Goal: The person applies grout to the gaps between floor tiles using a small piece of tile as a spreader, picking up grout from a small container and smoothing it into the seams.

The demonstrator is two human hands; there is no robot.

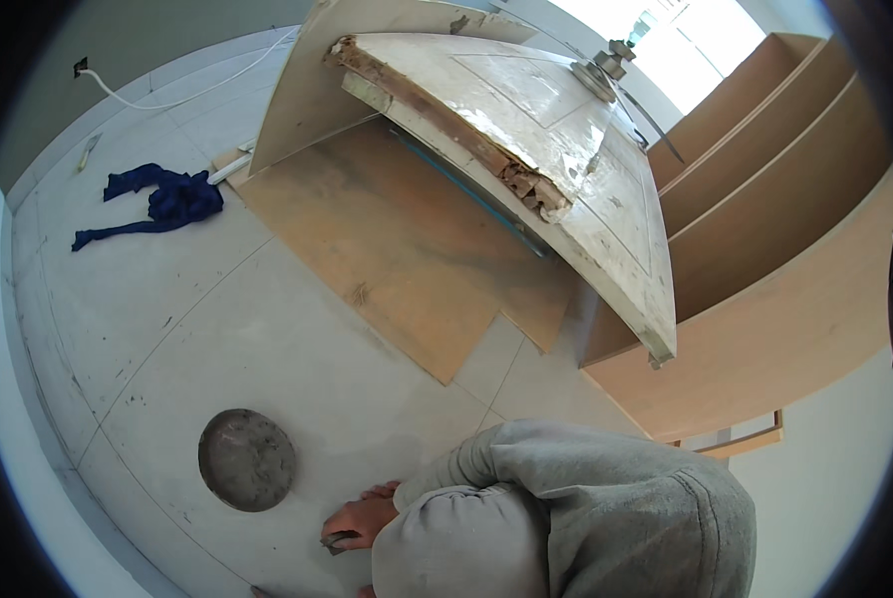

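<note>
My right hand (360, 522) is low on the pale tiled floor, beyond my bent grey-clothed knee (456, 546). Its fingers are closed round a small dark-grey piece (339, 539), mostly hidden by the hand, so its kind does not show. A grey, dusty sleeve (616, 488) reaches in from the right. Left of the hand stands a round shallow pan (246, 460), its inside smeared with grey. Slivers of skin show at the bottom edge, too little to tell what they belong to; my left hand cannot be made out.
A worn white door panel (526, 120) with a broken edge leans over a brown board (397, 249). Orange-brown shelving (755, 229) stands at the right. A dark blue cloth (172, 199) lies far left, near a white cable (157, 107). Metal weights (603, 72) sit on the panel.
</note>
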